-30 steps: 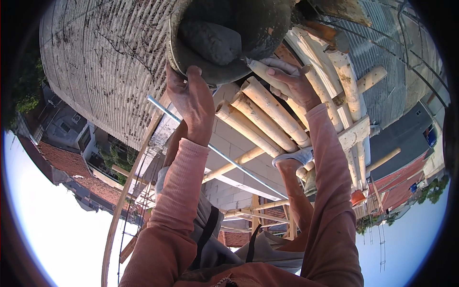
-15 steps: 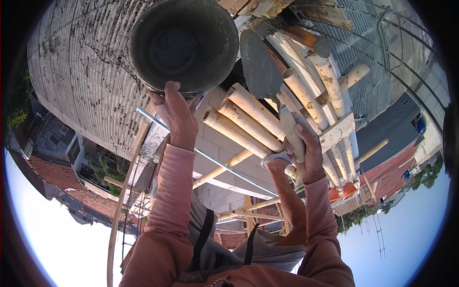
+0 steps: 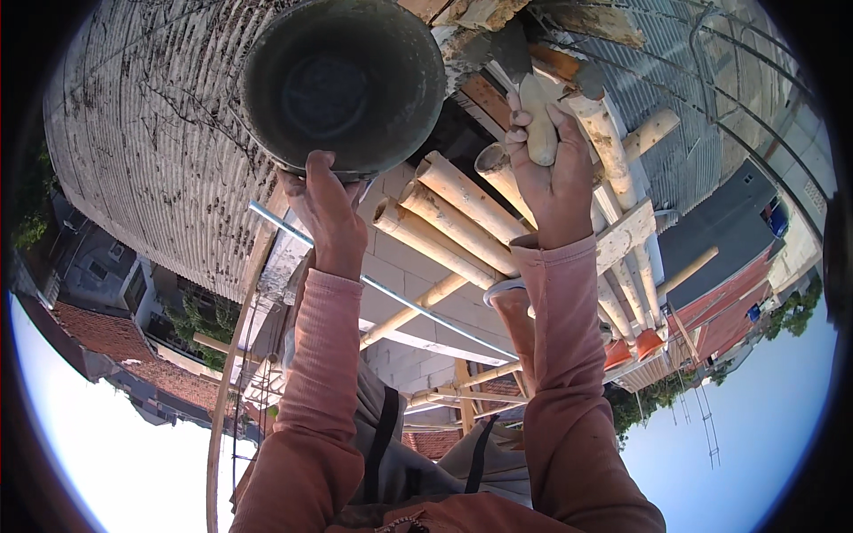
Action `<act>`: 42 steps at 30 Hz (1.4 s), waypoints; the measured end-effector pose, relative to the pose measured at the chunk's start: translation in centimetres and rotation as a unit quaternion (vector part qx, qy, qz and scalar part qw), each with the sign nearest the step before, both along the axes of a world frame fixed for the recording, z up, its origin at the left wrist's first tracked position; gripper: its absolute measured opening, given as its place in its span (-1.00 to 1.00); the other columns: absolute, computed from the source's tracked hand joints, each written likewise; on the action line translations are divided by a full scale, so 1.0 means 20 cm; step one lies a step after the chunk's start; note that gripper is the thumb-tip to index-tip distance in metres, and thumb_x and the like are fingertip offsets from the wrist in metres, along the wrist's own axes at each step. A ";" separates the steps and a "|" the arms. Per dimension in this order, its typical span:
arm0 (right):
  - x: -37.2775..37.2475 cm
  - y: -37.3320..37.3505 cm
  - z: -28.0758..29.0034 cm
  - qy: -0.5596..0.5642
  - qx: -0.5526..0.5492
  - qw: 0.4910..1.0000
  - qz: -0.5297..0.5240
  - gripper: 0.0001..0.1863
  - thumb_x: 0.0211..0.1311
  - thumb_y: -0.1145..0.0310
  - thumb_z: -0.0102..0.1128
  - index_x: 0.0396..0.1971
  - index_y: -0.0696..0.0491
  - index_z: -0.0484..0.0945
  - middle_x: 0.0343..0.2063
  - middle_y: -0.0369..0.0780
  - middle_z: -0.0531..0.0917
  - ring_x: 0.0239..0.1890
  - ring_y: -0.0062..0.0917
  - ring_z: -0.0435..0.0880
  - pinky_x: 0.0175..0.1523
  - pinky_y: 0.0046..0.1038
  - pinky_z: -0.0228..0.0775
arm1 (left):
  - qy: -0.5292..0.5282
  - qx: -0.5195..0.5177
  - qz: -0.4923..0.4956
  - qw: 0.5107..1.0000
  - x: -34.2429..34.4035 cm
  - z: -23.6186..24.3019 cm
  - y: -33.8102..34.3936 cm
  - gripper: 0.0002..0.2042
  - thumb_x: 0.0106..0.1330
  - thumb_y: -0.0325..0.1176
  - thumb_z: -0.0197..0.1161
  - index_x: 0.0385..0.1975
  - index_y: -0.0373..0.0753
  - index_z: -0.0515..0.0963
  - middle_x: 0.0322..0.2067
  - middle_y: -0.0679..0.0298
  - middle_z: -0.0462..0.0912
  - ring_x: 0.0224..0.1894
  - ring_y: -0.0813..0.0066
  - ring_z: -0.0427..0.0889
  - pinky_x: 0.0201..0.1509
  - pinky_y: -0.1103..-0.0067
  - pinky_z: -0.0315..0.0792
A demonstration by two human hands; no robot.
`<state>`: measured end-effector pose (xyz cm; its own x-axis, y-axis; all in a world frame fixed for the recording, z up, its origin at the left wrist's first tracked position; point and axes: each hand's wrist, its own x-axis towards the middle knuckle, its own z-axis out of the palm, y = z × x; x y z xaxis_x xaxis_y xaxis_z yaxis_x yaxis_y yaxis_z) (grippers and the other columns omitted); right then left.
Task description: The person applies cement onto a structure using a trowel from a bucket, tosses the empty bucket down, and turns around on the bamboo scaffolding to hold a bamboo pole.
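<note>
My left hand [image 3: 327, 213] grips the near rim of a dark, round bucket [image 3: 391, 107], which is tipped so its inside shows. Grey residue coats the bucket's walls, and its bottom looks nearly bare. In my right hand [image 3: 558, 178] is the pale handle of a trowel [image 3: 540, 120], fingers wrapped round it. The trowel's grey blade points away from me, against the mortar-smeared masonry [image 3: 466, 53] at the top; part of the blade is hard to tell from the mortar.
Several bamboo poles [image 3: 453, 222] lie below and beside my right hand. Bent steel bars [image 3: 711, 89] reach in at the upper right. Corrugated roofing [image 3: 160, 151] spreads on the left. A thin light-blue pipe [image 3: 400, 306] crosses under my arms, and my foot rests near the bamboo.
My right hand has moved up and away from me with the trowel, bringing its blade to the masonry. My left hand and the bucket have hardly moved.
</note>
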<state>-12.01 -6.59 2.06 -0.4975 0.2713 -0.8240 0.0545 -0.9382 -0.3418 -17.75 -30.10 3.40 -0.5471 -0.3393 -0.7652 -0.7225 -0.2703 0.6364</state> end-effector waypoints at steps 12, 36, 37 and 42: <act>0.43 -0.14 0.52 -0.177 0.141 0.892 0.390 -0.57 0.31 0.40 0.20 0.16 0.13 0.44 -0.19 -0.08 0.64 -0.49 -0.54 0.63 -0.46 -0.54 0.45 | -0.013 -0.001 -0.038 0.999 0.07 -0.10 -0.02 -0.46 0.20 -0.45 0.15 0.25 -0.15 0.29 0.10 0.16 0.44 0.05 0.25 0.54 0.12 0.29 0.56; -0.17 -0.17 0.04 0.060 0.758 0.278 0.587 -0.74 0.25 0.38 0.23 -0.05 -0.04 0.60 -0.12 -0.16 0.66 -0.22 -0.36 0.78 -0.49 -0.35 0.63 | 0.157 -0.256 -0.173 0.938 0.04 -0.04 0.00 -0.36 0.20 -0.56 -0.05 0.39 -0.30 0.33 -0.02 0.04 0.66 -0.10 0.31 0.64 0.10 0.48 0.48; -0.14 -0.19 -0.01 0.053 0.733 0.268 0.623 -0.67 0.26 0.29 0.25 0.02 -0.03 0.59 -0.08 -0.16 0.68 -0.10 -0.33 0.78 -0.29 -0.27 0.69 | 0.171 -0.270 -0.187 0.929 0.02 -0.01 0.00 -0.38 0.20 -0.55 -0.03 0.37 -0.29 0.36 -0.03 0.02 0.66 -0.09 0.27 0.65 0.12 0.46 0.47; -0.10 -0.10 -0.22 0.130 0.626 0.436 0.633 -0.47 0.19 0.12 0.43 0.14 -0.01 0.61 -0.07 -0.08 0.70 -0.08 -0.39 0.73 -0.10 -0.35 0.63 | 0.143 -0.369 -0.220 0.892 -0.01 0.03 -0.02 -0.45 0.22 -0.51 0.02 0.29 -0.32 0.44 -0.08 0.00 0.69 -0.14 0.24 0.67 0.10 0.45 0.48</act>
<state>-13.92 -8.59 -2.36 -0.9340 -0.2006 -0.2957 0.0645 0.7192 -0.6918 -17.88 -30.45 3.90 -0.8889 -0.3959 -0.2304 -0.4342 0.5679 0.6992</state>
